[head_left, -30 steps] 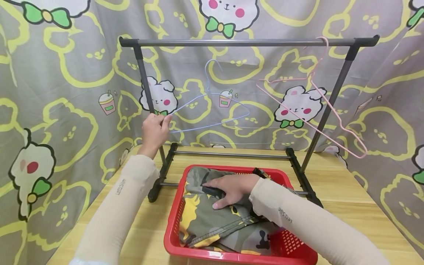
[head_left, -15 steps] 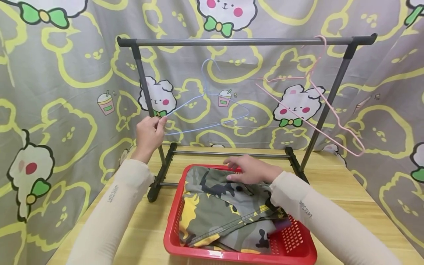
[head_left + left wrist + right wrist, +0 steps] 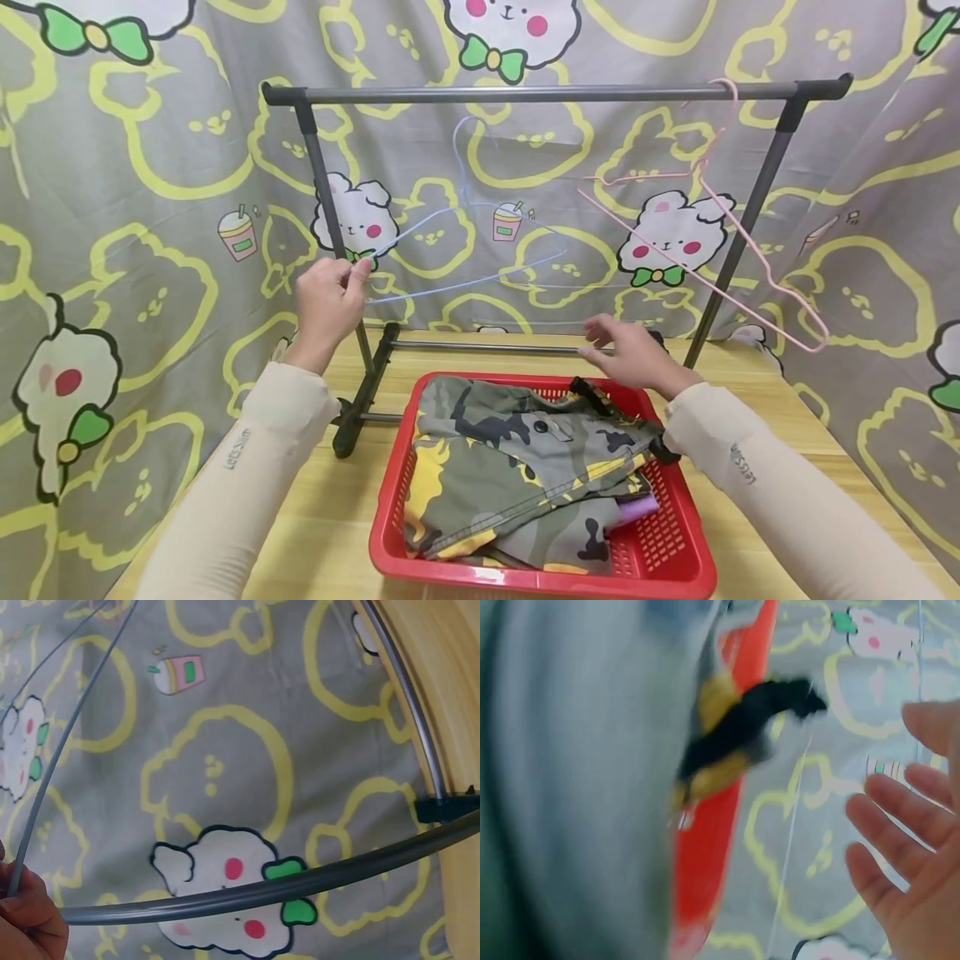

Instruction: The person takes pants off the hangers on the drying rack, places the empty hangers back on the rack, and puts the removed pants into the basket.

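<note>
In the head view my left hand (image 3: 330,304) pinches one end of a thin blue clothes hanger (image 3: 427,223), held in front of the rack's left post with its hook upward. The left wrist view shows the fingers (image 3: 30,919) around the hanger's wire. My right hand (image 3: 630,354) hovers over the back right of a red basket (image 3: 386,533), fingers loosely bent and holding nothing. Inside the basket lies a folded camouflage garment (image 3: 510,467) in grey, green, black and yellow. A small purple piece (image 3: 637,508) shows beneath it.
A grey metal clothes rack (image 3: 555,93) stands behind the basket on a wooden table (image 3: 787,467). From its bar, near the right end, hangs a pink hanger (image 3: 750,237). A patterned curtain (image 3: 172,333) encloses the back and sides.
My right hand has lifted off the garment and moved to the right and up, above the basket's rear edge. The left hand has shifted slightly left with the blue hanger.
</note>
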